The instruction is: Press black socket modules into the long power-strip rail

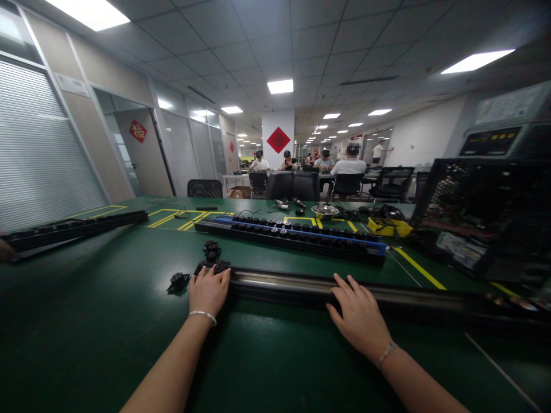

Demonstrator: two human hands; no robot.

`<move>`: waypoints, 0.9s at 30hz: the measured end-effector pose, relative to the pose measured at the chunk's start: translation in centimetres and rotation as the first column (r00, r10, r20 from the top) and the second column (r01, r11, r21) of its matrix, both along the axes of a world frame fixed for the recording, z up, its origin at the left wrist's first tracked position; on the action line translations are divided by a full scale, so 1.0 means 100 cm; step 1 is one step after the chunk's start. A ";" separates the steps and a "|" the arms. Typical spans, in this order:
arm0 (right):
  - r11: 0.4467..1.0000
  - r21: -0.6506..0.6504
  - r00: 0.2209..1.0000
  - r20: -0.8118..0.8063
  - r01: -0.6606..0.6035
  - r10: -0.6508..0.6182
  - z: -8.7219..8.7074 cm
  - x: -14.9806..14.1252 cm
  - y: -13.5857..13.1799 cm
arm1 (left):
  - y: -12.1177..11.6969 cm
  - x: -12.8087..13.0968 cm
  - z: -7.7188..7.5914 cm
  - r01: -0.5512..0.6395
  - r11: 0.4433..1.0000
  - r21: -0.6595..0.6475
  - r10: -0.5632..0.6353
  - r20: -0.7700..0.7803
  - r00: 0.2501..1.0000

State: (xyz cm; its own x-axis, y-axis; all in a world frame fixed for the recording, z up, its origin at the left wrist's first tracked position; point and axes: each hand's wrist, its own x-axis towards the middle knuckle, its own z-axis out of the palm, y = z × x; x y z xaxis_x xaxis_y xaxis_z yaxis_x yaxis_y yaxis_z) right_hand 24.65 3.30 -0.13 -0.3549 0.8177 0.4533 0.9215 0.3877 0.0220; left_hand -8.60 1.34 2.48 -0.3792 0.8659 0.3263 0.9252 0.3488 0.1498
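A long black rail (293, 282) with a shiny metal channel lies across the green table in front of me. At its left end my left hand (210, 291) has its bent fingers and thumb around a small black part (221, 266); the fingers hide much of the grip. Further right, my right hand (360, 314) rests its outstretched fingertips on the rail's near edge, holding nothing. Just beyond my left hand sits a small black piece (211, 250). Another loose black piece (178, 281) lies to the left of that hand.
Behind the rail lies a black and blue strip (297, 235) set with black parts. A metal bowl (325, 211) and yellow tray (390, 227) stand beyond. An open computer case (477, 212) is at right. Another person's hand (6, 251) is beside a black strip (81, 227) at left.
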 end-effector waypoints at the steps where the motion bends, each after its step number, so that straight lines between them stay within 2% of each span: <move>1: 1.000 0.002 1.000 0.002 -0.002 0.002 0.000 0.000 0.000 | 0.000 -0.001 0.000 -0.010 1.000 -0.002 0.010 0.003 1.000; 16: 1.000 -0.002 1.000 -0.004 0.002 -0.002 0.001 -0.001 -0.001 | 0.003 -0.022 -0.010 -0.075 0.992 0.097 0.074 0.016 0.997; 23: 1.000 0.008 1.000 -0.002 0.000 0.000 0.001 -0.001 -0.001 | 0.009 -0.035 -0.013 0.000 0.997 0.075 -0.001 0.010 1.000; 27: 1.000 0.013 1.000 0.005 0.004 -0.004 0.001 -0.001 -0.001 | 0.009 -0.039 -0.011 -0.031 0.996 0.086 0.027 0.049 0.998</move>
State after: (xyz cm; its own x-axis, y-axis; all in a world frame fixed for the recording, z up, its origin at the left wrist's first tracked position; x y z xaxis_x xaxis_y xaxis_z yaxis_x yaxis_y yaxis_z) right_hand 24.58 3.19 -0.08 -0.3538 0.8133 0.4619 0.9229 0.3837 0.0313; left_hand -12.50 2.26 1.34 -0.4205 0.8237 0.3803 0.9060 0.3591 0.2240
